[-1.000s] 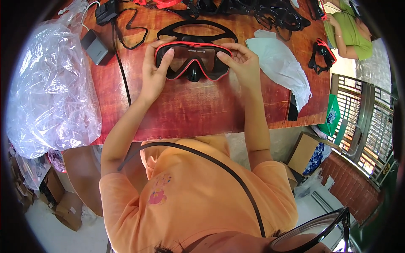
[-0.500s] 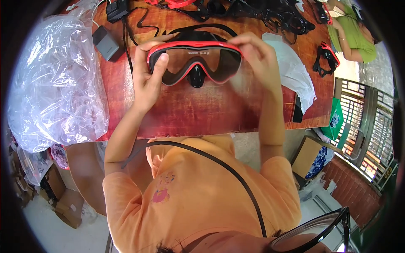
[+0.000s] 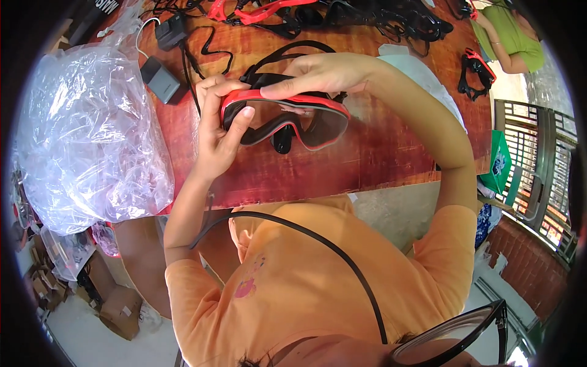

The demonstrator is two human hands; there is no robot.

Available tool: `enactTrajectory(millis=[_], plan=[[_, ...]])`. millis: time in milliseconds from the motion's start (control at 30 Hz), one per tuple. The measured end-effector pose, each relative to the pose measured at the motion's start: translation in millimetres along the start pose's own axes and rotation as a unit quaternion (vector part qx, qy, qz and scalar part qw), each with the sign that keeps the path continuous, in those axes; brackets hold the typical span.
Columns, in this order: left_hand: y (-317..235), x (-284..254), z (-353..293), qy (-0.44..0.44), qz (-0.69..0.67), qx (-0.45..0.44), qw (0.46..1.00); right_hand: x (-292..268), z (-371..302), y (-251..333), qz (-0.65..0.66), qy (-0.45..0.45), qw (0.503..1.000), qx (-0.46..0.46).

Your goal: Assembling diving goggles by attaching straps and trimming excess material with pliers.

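L hand (image 3: 217,131): gripping mask (image 3: 287,116) side | R hand (image 3: 327,70): pinching top rim (image 3: 318,100) | poss. lens (image 3: 318,125) smudge if L thumb (image 3: 241,123) slides

**Reddish wooden table (image 3: 293,178), cluttered**

The left is covered by clear plastic (image 3: 92,134), flanked by a grey block (image 3: 160,81) and black cables (image 3: 216,46). Black-and-red gear (image 3: 354,19) is heaped far back; a white sheet (image 3: 423,71) and mask (image 3: 484,66) are set rightward.

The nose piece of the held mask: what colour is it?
The nose piece is black, seen best in the head view.
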State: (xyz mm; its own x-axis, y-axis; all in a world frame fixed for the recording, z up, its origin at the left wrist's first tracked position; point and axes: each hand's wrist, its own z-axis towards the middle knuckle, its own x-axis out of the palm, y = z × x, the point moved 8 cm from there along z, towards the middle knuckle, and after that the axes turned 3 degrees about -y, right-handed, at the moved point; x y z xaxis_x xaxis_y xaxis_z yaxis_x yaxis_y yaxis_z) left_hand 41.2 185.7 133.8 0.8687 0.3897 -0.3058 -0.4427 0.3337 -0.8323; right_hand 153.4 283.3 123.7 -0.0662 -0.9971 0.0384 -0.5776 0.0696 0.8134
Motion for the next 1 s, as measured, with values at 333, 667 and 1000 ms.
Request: enactTrajectory(millis=[333, 667, 1000], plan=[[7, 3, 3, 0.007, -0.011, -0.022, 1.0, 4, 14, -4, 0.129, -0.038, 0.986, -0.102], [13, 3, 9, -0.031, 0.025, -0.009, 0.999, -17, -3, 10, -0.094, -0.073, 0.966, -0.231], [29, -3, 4, -0.106, 0.025, -0.063, 0.992, -31, -25, -10, -0.099, -0.292, 0.91, -0.279]])
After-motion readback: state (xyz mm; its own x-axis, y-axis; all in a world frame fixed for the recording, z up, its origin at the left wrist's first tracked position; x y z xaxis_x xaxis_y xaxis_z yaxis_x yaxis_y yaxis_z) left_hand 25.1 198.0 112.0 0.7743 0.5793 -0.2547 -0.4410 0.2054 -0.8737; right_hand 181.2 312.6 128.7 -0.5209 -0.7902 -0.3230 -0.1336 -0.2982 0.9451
